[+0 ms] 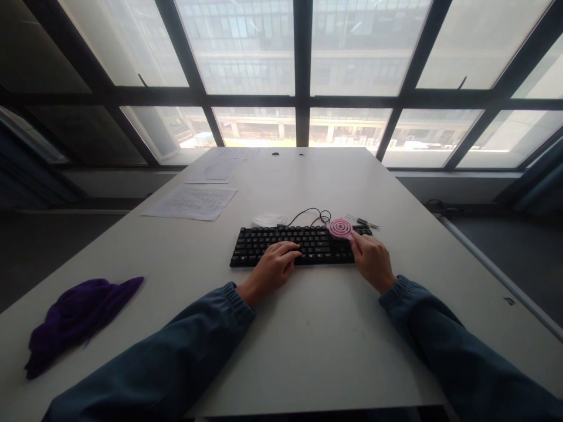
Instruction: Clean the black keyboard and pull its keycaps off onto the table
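Observation:
A black keyboard [246, 247] lies across the white table in front of me. My left hand [278, 264] rests on its middle front part, fingers loosely bent over the keys and pointing right. In my right hand [373, 258] is the handle of a pink hairbrush [340, 228]. Its round head, marked with spiral rings, faces up over the right end of the keyboard, with bristles turned down towards the keys. The brush hides some keys, and I cannot tell whether the bristles touch them.
Behind the keyboard are a black cable [313, 210], crumpled clear plastic [267, 220] and a small thin tool [367, 223]. Printed papers [193, 202] lie at the back left. A purple cloth [81, 319] is at the left on the white table [308, 357]. Windows stand beyond.

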`<state>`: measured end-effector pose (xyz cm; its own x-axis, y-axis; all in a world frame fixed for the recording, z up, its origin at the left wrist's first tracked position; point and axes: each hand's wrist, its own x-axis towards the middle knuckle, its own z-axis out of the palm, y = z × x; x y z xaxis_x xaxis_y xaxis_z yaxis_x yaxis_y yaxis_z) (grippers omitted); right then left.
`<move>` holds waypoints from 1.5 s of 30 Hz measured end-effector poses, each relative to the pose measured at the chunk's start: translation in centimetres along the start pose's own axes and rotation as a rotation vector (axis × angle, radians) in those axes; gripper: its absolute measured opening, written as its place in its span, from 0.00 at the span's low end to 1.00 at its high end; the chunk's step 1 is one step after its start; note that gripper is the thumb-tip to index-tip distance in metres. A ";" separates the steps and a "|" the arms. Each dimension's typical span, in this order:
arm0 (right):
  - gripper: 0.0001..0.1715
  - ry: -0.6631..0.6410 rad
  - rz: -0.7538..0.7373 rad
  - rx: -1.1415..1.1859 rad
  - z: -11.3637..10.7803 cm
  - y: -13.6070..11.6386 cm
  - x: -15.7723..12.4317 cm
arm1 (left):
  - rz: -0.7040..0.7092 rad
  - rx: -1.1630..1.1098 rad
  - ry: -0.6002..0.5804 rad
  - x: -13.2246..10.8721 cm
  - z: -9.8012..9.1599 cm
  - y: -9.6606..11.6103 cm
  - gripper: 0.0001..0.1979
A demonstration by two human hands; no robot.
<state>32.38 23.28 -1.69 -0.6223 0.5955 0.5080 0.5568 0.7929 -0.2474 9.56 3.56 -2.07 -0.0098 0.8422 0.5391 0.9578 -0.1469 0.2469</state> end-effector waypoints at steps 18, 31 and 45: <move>0.23 -0.046 -0.008 0.040 -0.5 0.6 1.2 | 0.005 -0.011 -0.021 0.0 0.0 -0.3 0.14; 0.23 -0.087 -0.055 0.217 -1.7 1.4 0.0 | 0.002 -0.029 -0.036 -0.1 -0.1 -0.3 0.15; 0.22 -0.062 -0.035 0.385 -2.4 3.9 -0.2 | 0.014 -0.030 -0.028 -0.1 -0.1 -0.4 0.15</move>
<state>36.02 25.95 -0.84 -0.6760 0.5648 0.4733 0.2951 0.7960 -0.5285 9.16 3.51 -2.15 0.0118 0.8539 0.5203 0.9488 -0.1738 0.2638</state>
